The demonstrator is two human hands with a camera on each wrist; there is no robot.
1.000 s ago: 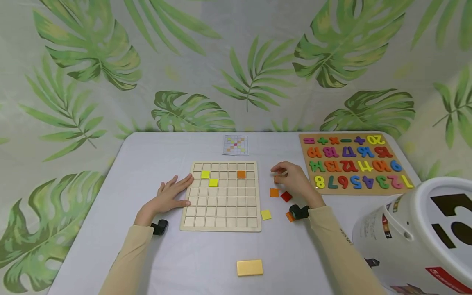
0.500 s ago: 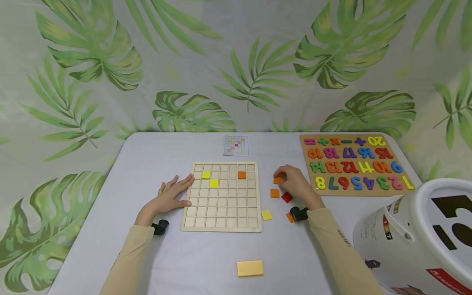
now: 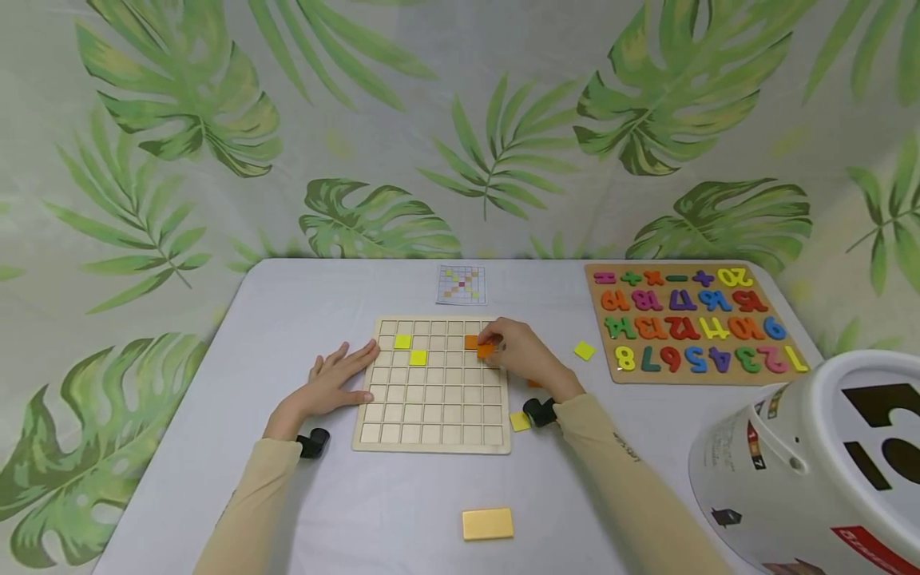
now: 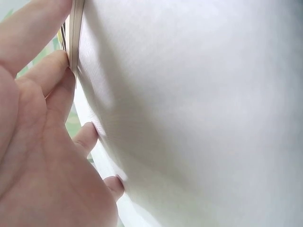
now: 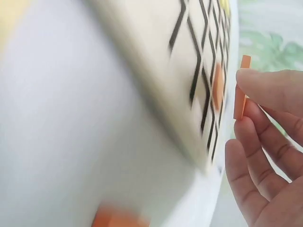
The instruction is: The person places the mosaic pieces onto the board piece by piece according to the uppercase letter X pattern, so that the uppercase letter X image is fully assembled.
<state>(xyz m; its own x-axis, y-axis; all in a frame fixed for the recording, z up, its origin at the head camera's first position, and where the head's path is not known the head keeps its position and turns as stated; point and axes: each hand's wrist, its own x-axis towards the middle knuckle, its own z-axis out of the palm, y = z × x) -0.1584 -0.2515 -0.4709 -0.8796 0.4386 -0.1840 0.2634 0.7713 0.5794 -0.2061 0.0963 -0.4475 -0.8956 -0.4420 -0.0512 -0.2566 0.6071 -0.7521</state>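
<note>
A wooden grid board [image 3: 431, 411] lies mid-table. On its squares are two yellow tiles, the upper yellow tile [image 3: 402, 342] and the lower yellow tile [image 3: 418, 358], plus an orange tile [image 3: 470, 342] toward the upper right. My left hand [image 3: 333, 383] rests at the board's left edge, fingers spread; its fingertips [image 4: 61, 59] meet the board's side in the left wrist view. Thumb and fingers of my right hand [image 3: 525, 351] pinch another orange tile [image 5: 240, 101], held over the board's upper right, overlapping the placed one's corner in the head view.
Right of the board lie a yellow tile [image 3: 520, 422], a farther yellow tile [image 3: 584, 350] and a partly hidden orange tile [image 3: 534, 384]. A pattern card [image 3: 461, 285] lies behind the board, a number puzzle [image 3: 690, 323] back right. A white bucket [image 3: 762, 471] and a yellow block [image 3: 487, 524] stand nearer.
My right hand has picked up an orange tile from the table and carried it left over the board. A yellow tile it covered now shows. My left hand has stayed still.
</note>
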